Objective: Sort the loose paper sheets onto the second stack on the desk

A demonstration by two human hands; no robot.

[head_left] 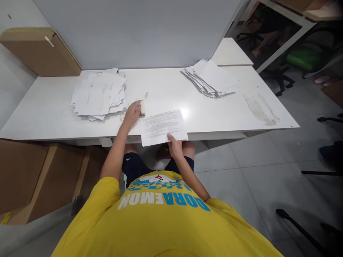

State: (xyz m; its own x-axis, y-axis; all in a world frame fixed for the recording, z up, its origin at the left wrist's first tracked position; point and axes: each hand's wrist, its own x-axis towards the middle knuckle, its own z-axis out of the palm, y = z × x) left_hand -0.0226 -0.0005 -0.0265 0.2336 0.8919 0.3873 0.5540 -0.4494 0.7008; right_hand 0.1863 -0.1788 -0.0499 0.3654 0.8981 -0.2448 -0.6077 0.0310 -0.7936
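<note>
My left hand (133, 112) rests on the white desk with its fingers curled against a small cream-coloured stapler (143, 108). The stapler stands just beyond the upper left corner of some printed sheets (162, 125). Those sheets are gripped at their near right edge by my right hand (174, 145), thumb on top and fingers hidden underneath. They lie partly over the desk's front edge, text side up. To the left of my left hand is a messy stack of papers (93, 94).
Another loose paper stack (211, 80) lies at the back right of the desk (158, 84). A cardboard box (43, 51) stands at the back left, and more cardboard boxes (53, 178) are below on the left. A grey panel (139, 32) rises behind. A green chair (304, 59) is at far right.
</note>
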